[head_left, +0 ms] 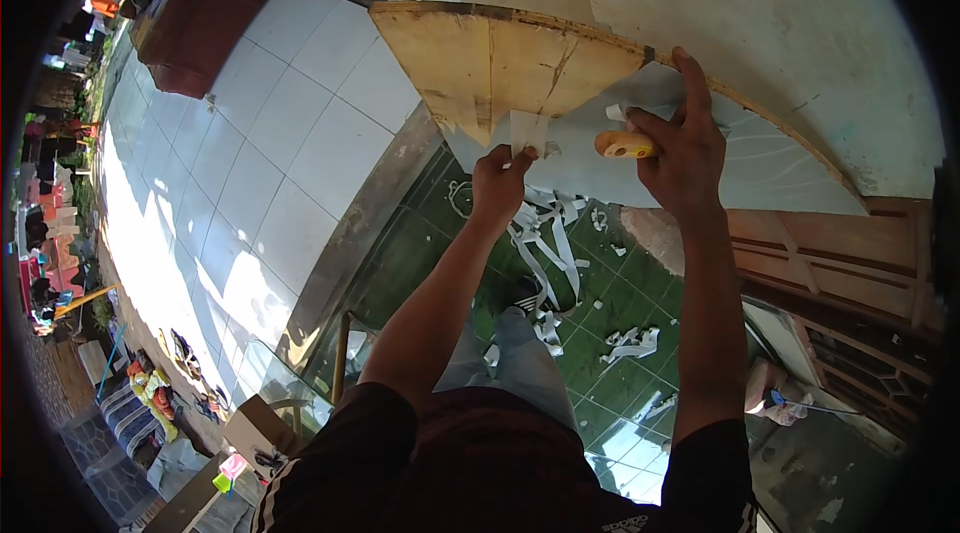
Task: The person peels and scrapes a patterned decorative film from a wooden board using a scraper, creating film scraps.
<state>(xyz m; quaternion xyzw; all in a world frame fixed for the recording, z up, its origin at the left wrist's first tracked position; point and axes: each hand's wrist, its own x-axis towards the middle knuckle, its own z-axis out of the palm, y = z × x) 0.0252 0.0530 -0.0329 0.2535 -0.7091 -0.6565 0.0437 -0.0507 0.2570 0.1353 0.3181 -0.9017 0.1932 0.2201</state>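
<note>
In front of me is a wooden panel (470,63) with a curved upper edge. Bare yellowish wood shows on its left part, and a pale grey covering (590,168) lies over the rest. My left hand (500,183) is closed, pinching the lower end of a whitish strip (528,125) against the panel. The fingers of my right hand (685,153) wrap round a short yellow-orange handle (622,144); its working end is hidden. That hand's index finger reaches up to the panel's curved edge. A small white scrap (614,113) is by its thumb.
White peeled strips (550,243) and scraps litter the green tiled floor (600,303) around my foot. White floor tiles (310,133) and a dark red sofa (205,13) are to the left. A brown wooden door (830,263) stands right; a cardboard box (262,430) sits lower left.
</note>
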